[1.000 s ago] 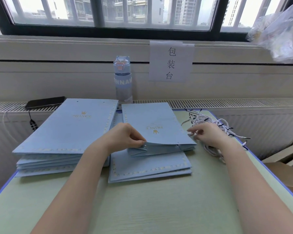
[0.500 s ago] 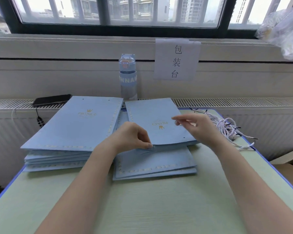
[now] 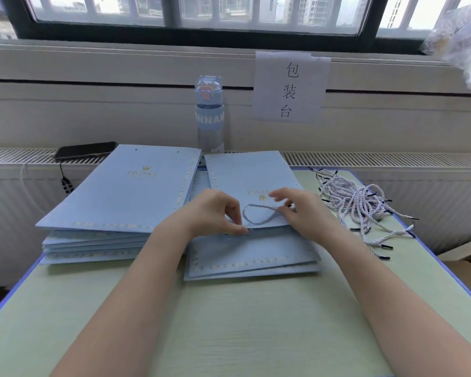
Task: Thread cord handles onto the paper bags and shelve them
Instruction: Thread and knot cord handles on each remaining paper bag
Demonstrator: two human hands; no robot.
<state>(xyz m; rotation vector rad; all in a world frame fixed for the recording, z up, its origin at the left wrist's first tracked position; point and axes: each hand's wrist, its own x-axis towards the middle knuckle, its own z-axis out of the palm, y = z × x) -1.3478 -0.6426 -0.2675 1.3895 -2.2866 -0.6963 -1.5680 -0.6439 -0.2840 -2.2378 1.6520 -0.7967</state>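
Observation:
A flat light-blue paper bag (image 3: 252, 176) lies on top of the right-hand stack, its open edge toward me. A white-and-blue twisted cord (image 3: 259, 213) loops across the bag's near part. My left hand (image 3: 215, 213) pinches the bag's near edge together with one end of the cord. My right hand (image 3: 302, 213) pinches the other part of the cord over the bag's right side. A taller stack of the same blue bags (image 3: 120, 197) sits to the left. A pile of loose cords (image 3: 359, 205) lies to the right.
A blue water bottle (image 3: 209, 115) stands behind the bags against the wall. A black phone (image 3: 86, 151) lies on the radiator grille at left. A paper sign (image 3: 290, 87) hangs on the wall. The pale green table (image 3: 229, 322) has blue edging.
My right hand has left the cord pile and brought one cord over the top bag, where it now forms a loop. My left hand has stayed at the bag's near edge.

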